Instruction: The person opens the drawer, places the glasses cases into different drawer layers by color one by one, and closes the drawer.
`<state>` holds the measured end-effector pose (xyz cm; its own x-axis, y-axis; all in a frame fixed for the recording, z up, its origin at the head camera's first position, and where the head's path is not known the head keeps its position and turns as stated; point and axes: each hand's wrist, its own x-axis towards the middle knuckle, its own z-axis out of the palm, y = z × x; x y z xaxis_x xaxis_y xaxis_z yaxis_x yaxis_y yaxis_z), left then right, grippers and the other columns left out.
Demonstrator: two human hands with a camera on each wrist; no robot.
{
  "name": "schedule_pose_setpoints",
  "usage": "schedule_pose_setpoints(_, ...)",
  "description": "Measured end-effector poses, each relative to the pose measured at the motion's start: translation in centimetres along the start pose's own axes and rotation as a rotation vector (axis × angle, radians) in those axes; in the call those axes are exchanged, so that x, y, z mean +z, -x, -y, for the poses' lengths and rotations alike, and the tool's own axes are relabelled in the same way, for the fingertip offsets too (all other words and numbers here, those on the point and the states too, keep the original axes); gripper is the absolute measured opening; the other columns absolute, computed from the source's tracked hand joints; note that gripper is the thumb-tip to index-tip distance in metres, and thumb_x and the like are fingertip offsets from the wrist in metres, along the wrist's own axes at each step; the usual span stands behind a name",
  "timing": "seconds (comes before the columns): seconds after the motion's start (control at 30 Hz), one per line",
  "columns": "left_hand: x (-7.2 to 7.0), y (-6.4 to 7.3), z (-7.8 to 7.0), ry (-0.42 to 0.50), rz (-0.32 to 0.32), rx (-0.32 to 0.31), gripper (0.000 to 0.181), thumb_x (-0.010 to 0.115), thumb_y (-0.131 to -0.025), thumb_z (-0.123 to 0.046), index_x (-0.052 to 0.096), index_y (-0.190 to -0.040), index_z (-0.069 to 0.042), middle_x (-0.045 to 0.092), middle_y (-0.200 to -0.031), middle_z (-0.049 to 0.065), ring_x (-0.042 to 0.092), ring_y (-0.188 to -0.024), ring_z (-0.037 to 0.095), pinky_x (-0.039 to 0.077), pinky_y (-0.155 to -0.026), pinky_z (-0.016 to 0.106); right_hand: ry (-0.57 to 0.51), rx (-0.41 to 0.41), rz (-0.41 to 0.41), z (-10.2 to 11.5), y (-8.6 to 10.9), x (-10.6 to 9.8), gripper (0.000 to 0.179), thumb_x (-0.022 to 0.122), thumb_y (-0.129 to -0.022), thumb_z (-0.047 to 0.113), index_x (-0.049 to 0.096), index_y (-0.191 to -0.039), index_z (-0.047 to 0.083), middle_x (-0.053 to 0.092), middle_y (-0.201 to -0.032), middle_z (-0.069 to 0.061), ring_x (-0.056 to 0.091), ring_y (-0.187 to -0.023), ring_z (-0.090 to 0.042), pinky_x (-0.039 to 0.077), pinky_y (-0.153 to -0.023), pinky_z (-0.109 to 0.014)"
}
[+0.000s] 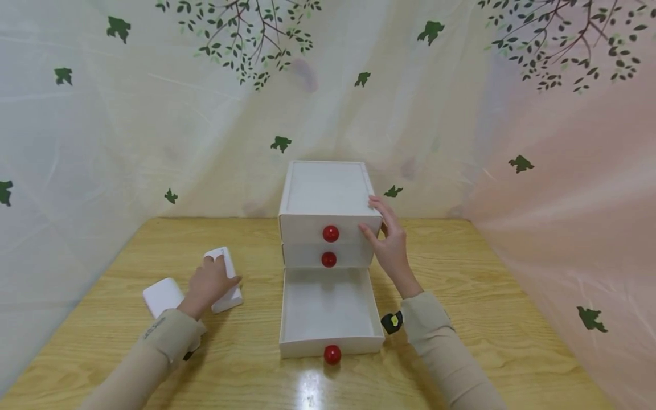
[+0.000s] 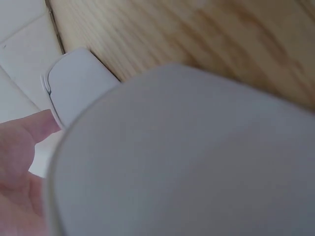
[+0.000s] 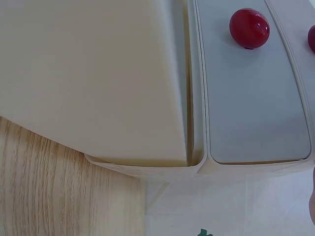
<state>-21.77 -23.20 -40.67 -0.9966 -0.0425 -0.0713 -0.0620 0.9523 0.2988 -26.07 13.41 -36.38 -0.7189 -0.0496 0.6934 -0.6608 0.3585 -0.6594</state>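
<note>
- Head view: the left hand (image 1: 207,282), toward 8 o'clock, is partly closed over a white box (image 1: 228,300), gripping it between thumb and fingers; the box sits on the wooden counter (image 1: 246,364).
- A second white box (image 1: 163,294) lies at 9 o'clock from the first, beside the left forearm.
- The right hand (image 1: 392,242), toward 4 o'clock, is half curled round the front corner of a white drawer unit (image 1: 328,185), thumb on the front, fingers at the top edge.
- The unit stands at 3 o'clock from the gripped box. Its two upper drawers are closed; the bottom drawer (image 1: 307,347) is pulled out toward 6 o'clock. Each carries a red knob (image 1: 331,233).
- Left wrist view: a digit at 9 o'clock touches the edge of a white box at 10 o'clock; a nearer rounded white thing fills 5 o'clock.
- Right wrist view: a pale panel fills 10 o'clock, with red knobs around 1 and 2 o'clock. Only a sliver of finger shows at 4 o'clock, so this view cannot tell the hand's hold.
</note>
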Motion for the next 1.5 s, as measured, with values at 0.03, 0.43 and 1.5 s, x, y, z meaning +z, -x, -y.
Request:
schedule_pose_setpoints(0.03, 0.0, 0.0, 0.0, -0.008, 0.004, 0.011, 0.068, 0.064, -0.091, -0.031, 0.039, -0.129, 0.021, 0.043, -0.120, 0.043, 0.057, -0.080, 0.040, 0.053, -0.065, 0.048, -0.002, 0.003, 0.001, 0.0, 0.0, 0.0, 0.050, 0.069, -0.090, 0.014, 0.052, -0.136, 0.007, 0.047, -0.148, -0.006, 0.043, -0.138, -0.025, 0.045, -0.104, -0.047)
schedule_pose_setpoints(0.43, 0.6, -0.3, 0.4, -0.064, 0.000, 0.122, 0.057, 0.064, -0.091, -0.027, 0.048, -0.124, 0.017, 0.048, -0.124, 0.040, 0.058, -0.095, 0.049, 0.053, -0.077, 0.056, -0.001, 0.017, 0.003, -0.1, 0.1, -0.1, 0.051, 0.069, -0.089, 0.016, 0.051, -0.137, 0.008, 0.046, -0.149, -0.005, 0.042, -0.139, -0.025, 0.045, -0.105, -0.048)
schedule_pose_setpoints(1.5, 1.8, 0.5, -0.5, -0.030, -0.004, 0.266, 0.070, 0.071, -0.085, -0.022, 0.041, -0.139, 0.010, 0.048, -0.129, 0.038, 0.059, -0.108, 0.047, 0.053, -0.085, 0.056, 0.009, 0.034, 0.009, -0.1, 0.0, -0.1, 0.051, 0.068, -0.090, 0.013, 0.050, -0.137, 0.007, 0.045, -0.150, -0.007, 0.042, -0.139, -0.027, 0.044, -0.105, -0.047)
